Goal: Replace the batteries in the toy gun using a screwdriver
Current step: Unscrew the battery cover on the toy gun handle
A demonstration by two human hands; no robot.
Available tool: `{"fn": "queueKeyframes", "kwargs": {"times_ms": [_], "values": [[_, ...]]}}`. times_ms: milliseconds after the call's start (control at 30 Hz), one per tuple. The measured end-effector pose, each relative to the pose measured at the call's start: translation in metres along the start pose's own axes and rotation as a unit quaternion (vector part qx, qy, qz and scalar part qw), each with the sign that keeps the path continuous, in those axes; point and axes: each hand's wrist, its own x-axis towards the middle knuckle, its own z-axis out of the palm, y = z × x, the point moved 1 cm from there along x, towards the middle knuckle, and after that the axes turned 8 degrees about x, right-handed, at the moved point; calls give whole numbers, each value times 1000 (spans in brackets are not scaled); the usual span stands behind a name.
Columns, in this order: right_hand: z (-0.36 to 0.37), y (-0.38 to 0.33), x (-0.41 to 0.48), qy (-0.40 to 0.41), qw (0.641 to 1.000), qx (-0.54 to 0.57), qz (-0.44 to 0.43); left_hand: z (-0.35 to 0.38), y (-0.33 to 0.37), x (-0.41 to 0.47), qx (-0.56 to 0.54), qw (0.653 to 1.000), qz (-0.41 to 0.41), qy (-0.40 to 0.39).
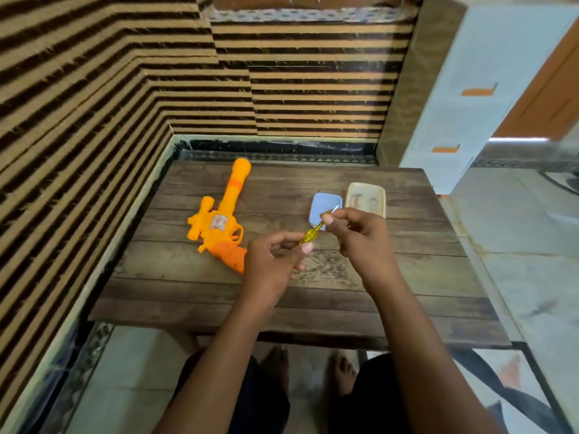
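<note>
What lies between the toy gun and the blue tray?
Only bare tabletop separates the toy gun and the blue tray, seen in the head view.

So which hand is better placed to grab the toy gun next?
Probably the left. The left hand sits right beside the grip of the toy gun; the right hand is farther off, near the blue tray. Both hold the screwdriver, so the right could keep it.
</note>
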Motion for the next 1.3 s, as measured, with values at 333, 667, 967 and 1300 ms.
{"fn": "queueKeyframes", "kwargs": {"times_ms": [333,667,967,1300], "values": [[51,32,41,1,992,124,2,-57,-47,62,185,963,45,192],[83,92,48,-24,999,22,22,-95,-94,92,258,921,-142,256],[84,104,53,-65,996,-47,29,-86,-80,96,179,930,-150,284],[73,88,47,12,967,217,131,-64,-77,101,88,940,-91,316]]}}
